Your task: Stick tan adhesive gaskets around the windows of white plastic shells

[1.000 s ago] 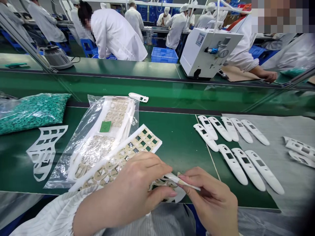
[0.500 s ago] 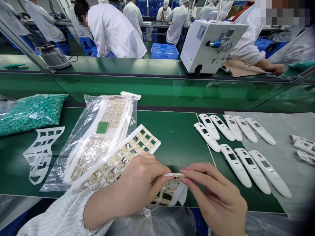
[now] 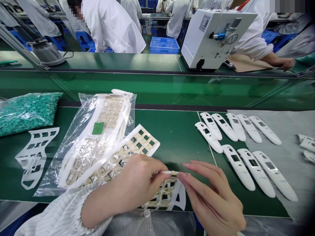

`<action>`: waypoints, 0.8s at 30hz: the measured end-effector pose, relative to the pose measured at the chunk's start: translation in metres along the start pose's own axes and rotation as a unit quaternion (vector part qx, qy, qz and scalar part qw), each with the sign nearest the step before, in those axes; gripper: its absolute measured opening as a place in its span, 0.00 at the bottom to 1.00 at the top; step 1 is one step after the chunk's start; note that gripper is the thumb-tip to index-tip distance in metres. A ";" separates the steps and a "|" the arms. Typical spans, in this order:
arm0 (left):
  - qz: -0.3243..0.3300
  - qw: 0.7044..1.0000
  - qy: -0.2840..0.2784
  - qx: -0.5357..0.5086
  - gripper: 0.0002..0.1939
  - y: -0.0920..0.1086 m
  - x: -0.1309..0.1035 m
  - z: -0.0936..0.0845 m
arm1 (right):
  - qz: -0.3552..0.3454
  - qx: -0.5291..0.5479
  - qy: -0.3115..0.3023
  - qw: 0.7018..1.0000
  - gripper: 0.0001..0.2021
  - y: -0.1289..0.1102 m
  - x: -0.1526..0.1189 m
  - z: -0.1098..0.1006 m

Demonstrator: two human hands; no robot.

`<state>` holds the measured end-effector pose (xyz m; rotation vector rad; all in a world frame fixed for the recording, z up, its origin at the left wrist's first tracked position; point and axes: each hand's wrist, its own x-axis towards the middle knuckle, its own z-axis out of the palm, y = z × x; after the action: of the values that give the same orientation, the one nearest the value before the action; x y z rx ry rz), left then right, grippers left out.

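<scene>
One thin white piece (image 3: 171, 172) is held level between two hands, above the near edge of the green surface (image 3: 177, 131). The left hand (image 3: 134, 182) has its grip closed on the left end, thumb and forefinger pinched together; the right hand (image 3: 214, 196) has its grip closed on the other end, with two more fingers spread above it. The middle of the piece shows between the two sets of fingertips.

Nine white shells (image 3: 238, 167) lie to the right, six in the farther group and three in the nearer, each with a rectangular opening. At the far right edge at least two more white parts (image 3: 307, 143) are cut off by the view.

Two clear plastic bags lie to the left: the sheet bag (image 3: 59, 157) has a stack of sheets with beige cutouts in it and one green square (image 3: 97, 128) over them, and the other bag (image 3: 29, 113) is full of small green pieces. One beige-patterned sheet (image 3: 137, 141) lies beside the sheet bag, partly under the left hand; more patterned sheet (image 3: 167, 196) shows below the held piece, and whether it is the same one cannot be told. One white lattice scrap (image 3: 38, 150) lies at the left. Beyond the divider stands a blue crate (image 3: 164, 45), its contents unclear
</scene>
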<state>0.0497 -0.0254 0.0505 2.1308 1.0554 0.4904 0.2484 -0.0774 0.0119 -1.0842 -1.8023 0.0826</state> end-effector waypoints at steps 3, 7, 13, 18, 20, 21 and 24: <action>-0.016 1.000 -0.008 -0.001 0.12 -0.001 0.003 -0.001 | 0.000 -0.021 0.015 1.000 0.22 0.000 0.001 0.004; -0.015 0.999 -0.016 -0.036 0.14 -0.002 0.008 -0.004 | 0.010 -0.040 0.035 0.999 0.20 0.001 0.002 0.008; 0.023 0.999 0.022 -0.023 0.14 -0.008 0.013 -0.003 | 0.005 -0.075 0.061 0.995 0.19 0.003 0.000 0.015; 0.035 0.997 0.067 -0.003 0.13 -0.008 0.017 0.004 | 0.001 -0.088 0.081 0.993 0.18 0.008 -0.005 0.024; 0.037 0.996 0.085 -0.001 0.12 -0.007 0.019 0.007 | 0.004 -0.092 0.092 0.992 0.18 0.010 -0.005 0.027; 0.038 0.995 0.093 -0.002 0.12 -0.007 0.020 0.008 | 0.005 -0.092 0.097 0.991 0.18 0.010 -0.005 0.028; 0.038 0.994 0.103 -0.002 0.11 -0.010 0.022 0.012 | 0.016 -0.088 0.101 0.991 0.16 0.010 -0.005 0.029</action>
<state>0.0651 -0.0087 0.0356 2.1579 1.0860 0.7623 0.2337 -0.0636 -0.0114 -1.2022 -1.6331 -0.1648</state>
